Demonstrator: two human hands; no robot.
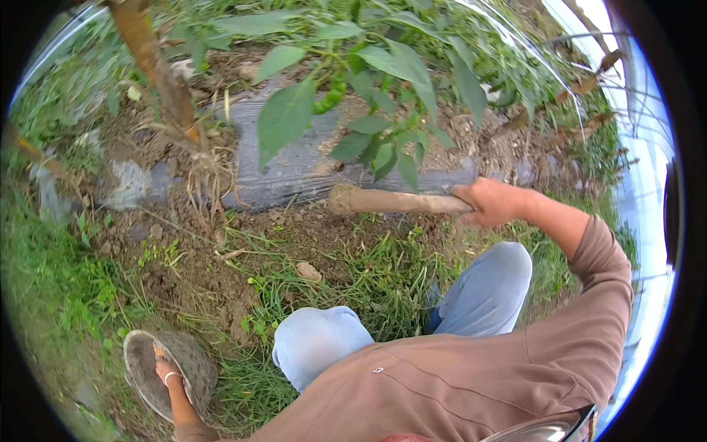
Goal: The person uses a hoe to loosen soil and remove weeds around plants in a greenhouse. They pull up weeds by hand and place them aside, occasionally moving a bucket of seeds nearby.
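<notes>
My right hand (491, 201) is closed around the end of a thick wooden handle (409, 201), which lies level over the soil edge of the plant bed. The handle's far end is a rounded, soil-caked knob. At the lower left, my left hand (167, 370), with a white band at the wrist, reaches inside a grey, dirt-covered bucket (201, 367) that tilts to one side. Something orange (159, 350) shows at its fingers; whether it is gripped is unclear. Above the handle hangs a pepper plant (290, 119) with a curled green pepper (331, 96).
Black plastic mulch film (276, 171) covers the bed beyond the handle. A dry brown stalk (174, 94) stands at the upper left. Grass and a small clod (308, 272) lie before my knees. Clear plastic sheeting (643, 160) curves along the right.
</notes>
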